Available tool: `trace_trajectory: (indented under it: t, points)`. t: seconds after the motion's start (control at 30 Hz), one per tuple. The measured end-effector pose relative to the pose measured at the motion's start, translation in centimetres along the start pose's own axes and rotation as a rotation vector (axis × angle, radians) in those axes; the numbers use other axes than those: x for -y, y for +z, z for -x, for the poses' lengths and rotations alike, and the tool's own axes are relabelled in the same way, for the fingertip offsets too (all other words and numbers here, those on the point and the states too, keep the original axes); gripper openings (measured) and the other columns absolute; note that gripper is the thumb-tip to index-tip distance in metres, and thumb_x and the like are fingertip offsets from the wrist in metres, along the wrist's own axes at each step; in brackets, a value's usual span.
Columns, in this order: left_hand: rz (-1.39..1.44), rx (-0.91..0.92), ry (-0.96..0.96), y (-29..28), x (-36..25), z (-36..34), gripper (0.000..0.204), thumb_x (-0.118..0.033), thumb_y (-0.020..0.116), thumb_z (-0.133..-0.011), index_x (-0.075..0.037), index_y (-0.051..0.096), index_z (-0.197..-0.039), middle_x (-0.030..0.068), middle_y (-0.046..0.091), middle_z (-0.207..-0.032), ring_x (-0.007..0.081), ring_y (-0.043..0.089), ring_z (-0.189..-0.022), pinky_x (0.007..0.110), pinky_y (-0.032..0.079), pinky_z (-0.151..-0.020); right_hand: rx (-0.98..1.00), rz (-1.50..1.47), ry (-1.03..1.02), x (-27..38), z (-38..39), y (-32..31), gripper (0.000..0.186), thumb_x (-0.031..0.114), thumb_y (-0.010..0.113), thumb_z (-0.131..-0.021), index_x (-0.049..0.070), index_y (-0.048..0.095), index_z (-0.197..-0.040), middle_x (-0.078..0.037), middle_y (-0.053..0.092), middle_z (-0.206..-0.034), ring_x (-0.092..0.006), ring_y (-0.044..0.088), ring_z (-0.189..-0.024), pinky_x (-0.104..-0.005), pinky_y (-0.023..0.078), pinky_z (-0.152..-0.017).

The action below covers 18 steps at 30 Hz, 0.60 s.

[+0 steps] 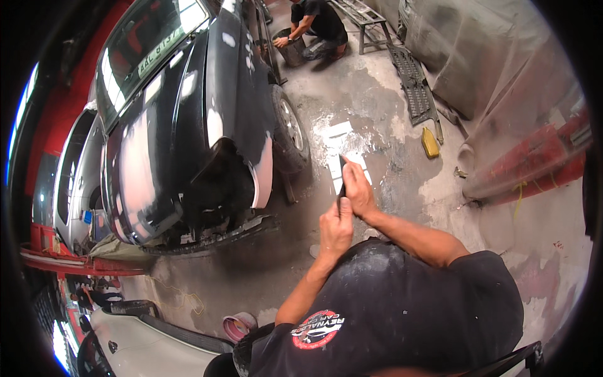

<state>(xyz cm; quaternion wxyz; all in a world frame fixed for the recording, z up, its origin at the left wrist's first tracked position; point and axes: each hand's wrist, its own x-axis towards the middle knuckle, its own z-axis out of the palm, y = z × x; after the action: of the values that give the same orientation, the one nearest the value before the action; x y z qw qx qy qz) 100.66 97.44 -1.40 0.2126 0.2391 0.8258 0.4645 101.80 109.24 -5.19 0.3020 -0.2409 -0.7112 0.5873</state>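
Note:
Both my hands are together in front of my chest, on a slim dark flat piece seen nearly edge-on; its exact kind cannot be made out. My right hand is closed along its upper part, fingers pointing away from me. Lower down, my left hand grips the near end, with the thumb up against it. To the left stands a dark car with pale pink and white patches on its hood and fender. Its front end is stripped, with a dark opening by the front wheel.
A person crouches at the far side over a dark bucket. Right of the wet floor lie a yellow bottle and a black slotted panel. Plastic sheeting hangs at right. A pink bucket stands near a pale car.

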Motion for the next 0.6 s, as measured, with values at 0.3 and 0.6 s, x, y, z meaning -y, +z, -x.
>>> trace_trajectory:
  t: [0.3, 0.6]
  points:
    - [0.169, -0.462, -0.057, -1.6, 4.4, -3.7, 0.065, -0.043, 0.036, -0.107, 0.012, 0.064, -0.087, 0.0262, 0.066, -0.075, 0.0355, 0.064, -0.072, 0.047, 0.045, -0.066, 0.697, -0.249, 0.116, 0.7, 3.0, -1.1, 0.051, 0.015, 0.054, -0.093, 0.000, 0.051, -0.142, -0.018, 0.064, -0.119, -0.0211, 0.062, -0.106, -0.0336, 0.048, -0.093]
    - [0.849, -0.967, 0.070, -8.1, 5.2, -3.0, 0.046, -0.006, 0.063, -0.097, 0.000, 0.048, -0.140, 0.0086, 0.059, -0.126, 0.0161, 0.058, -0.104, 0.030, 0.050, -0.094, 0.472, -0.423, 0.314, 2.9, 0.1, -7.6, 0.063, -0.007, 0.046, -0.082, 0.006, 0.049, -0.144, -0.009, 0.066, -0.116, -0.0141, 0.064, -0.096, -0.0285, 0.054, -0.084]
